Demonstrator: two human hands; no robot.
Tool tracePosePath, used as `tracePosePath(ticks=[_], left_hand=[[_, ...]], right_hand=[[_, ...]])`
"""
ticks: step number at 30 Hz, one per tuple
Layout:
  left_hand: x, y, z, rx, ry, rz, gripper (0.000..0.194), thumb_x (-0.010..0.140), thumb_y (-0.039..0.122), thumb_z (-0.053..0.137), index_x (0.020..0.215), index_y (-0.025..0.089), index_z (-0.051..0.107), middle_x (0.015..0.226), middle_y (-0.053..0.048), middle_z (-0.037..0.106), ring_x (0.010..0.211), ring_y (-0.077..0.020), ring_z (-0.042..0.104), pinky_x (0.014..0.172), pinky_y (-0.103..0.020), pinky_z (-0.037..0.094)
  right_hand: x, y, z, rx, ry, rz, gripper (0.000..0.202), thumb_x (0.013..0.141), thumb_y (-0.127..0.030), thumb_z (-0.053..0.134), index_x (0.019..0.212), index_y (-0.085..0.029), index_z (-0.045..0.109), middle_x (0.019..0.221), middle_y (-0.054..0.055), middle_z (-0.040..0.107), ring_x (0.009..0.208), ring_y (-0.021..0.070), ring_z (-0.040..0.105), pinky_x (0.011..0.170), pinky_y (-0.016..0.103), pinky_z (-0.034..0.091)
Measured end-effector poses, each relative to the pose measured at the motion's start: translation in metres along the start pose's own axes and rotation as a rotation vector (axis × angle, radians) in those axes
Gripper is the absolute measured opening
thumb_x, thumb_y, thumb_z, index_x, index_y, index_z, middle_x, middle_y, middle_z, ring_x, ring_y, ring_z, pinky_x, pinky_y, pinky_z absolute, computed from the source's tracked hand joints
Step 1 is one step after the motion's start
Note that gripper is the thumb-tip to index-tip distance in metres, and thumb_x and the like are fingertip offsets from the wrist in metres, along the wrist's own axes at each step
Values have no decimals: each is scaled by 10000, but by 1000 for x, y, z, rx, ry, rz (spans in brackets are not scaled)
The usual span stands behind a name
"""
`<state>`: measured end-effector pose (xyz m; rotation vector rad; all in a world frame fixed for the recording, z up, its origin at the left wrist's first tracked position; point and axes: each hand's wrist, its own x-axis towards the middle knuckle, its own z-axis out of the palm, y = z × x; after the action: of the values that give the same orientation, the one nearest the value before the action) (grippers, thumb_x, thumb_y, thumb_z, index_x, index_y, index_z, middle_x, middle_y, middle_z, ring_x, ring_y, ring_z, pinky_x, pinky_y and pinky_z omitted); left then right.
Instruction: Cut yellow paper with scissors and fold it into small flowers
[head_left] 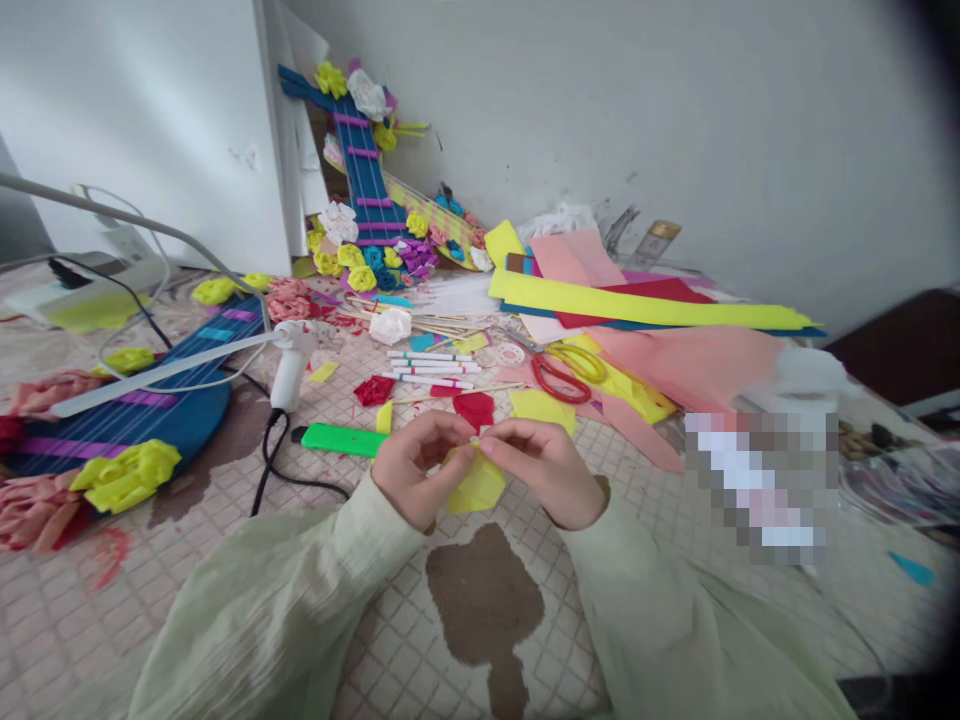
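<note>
Both my hands meet at the middle of the table, fingertips pinched together on a small piece of yellow crepe paper (477, 482). My left hand (415, 470) is closed on its upper left edge. From the other side, my right hand (546, 468) grips the top of the same piece between thumb and fingers. The paper hangs down between the hands, and its pinched top is partly hidden by the fingertips. Beside my left hand lies a green utility knife (343, 440). Just beyond the fingers are red paper pieces (474, 408) and a yellow paper sheet (543, 408).
A white glue gun (291, 375) with a black cord stands left. Several markers (431, 368), red-handled scissors (559, 380) and yellow-handled scissors (581, 362) lie ahead. A blue flower-trimmed paper guitar (195, 385) lies left; another (367, 170) leans at the back. Crepe paper strips (652, 305) are stacked behind right.
</note>
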<state>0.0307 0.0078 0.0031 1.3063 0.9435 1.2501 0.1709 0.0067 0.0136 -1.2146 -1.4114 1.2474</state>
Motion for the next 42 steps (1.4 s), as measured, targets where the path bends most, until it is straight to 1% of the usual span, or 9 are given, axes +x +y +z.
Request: tracePosePath(ticks=[4,7,9,13,18,21,29,35,42], left_hand=[[0,0,1,-5,-14,-13,135,634,214,597,737,149,538,636,0,547,565,-91,517,518,-196,413],[0,-1,1,-10,-11,-13,143,631,217,599,743,153,538,641,2,552,548,-86,512,509,-197,414],[0,0,1,-23,2,-13,152,626,218,604,747,154,537,636,4,554,549,-90,516,510,-202,420],[2,1,-1,-66,39,-9,165,615,207,620,744,147,536,631,6,556,548,-86,518,505,-194,421],[4,4,-3,-93,73,-5,161,607,174,625,736,145,533,622,12,555,550,-76,514,510,-181,422],[4,4,-3,-80,65,-1,157,611,181,619,738,147,533,627,9,548,553,-80,512,508,-186,422],[4,1,-3,-89,57,-24,170,595,193,633,730,145,542,616,17,543,542,-79,509,495,-186,409],[4,3,-3,-156,22,-103,174,590,182,635,733,133,548,601,14,567,531,-74,516,494,-178,406],[4,4,-3,-161,27,-105,171,585,165,643,725,128,551,593,18,561,538,-63,513,511,-165,410]], right_hand=[[0,0,1,10,13,6,159,671,-313,579,651,-156,598,609,0,546,584,102,471,542,228,391],[1,1,1,72,45,8,216,708,-331,536,591,-154,579,552,-11,503,548,93,449,532,227,379],[0,0,1,102,40,12,235,713,-334,528,569,-154,572,537,-14,492,540,93,445,535,231,378],[-1,-1,0,97,2,25,154,663,-310,588,648,-158,608,580,-16,519,561,93,448,533,229,375],[-2,-2,1,118,-52,38,142,646,-286,612,678,-148,616,643,2,553,592,95,472,568,237,396],[-1,-2,2,118,-45,56,140,635,-287,622,671,-151,615,645,4,566,590,98,488,570,241,406],[-1,-3,2,88,-17,45,152,612,-298,636,652,-153,612,618,-2,566,575,98,489,557,240,408],[-1,-3,2,89,-19,40,126,633,-275,620,656,-152,612,626,-1,566,577,96,487,557,237,404],[-1,-2,2,77,-24,28,138,647,-285,613,687,-153,620,650,4,573,604,102,494,575,239,407]])
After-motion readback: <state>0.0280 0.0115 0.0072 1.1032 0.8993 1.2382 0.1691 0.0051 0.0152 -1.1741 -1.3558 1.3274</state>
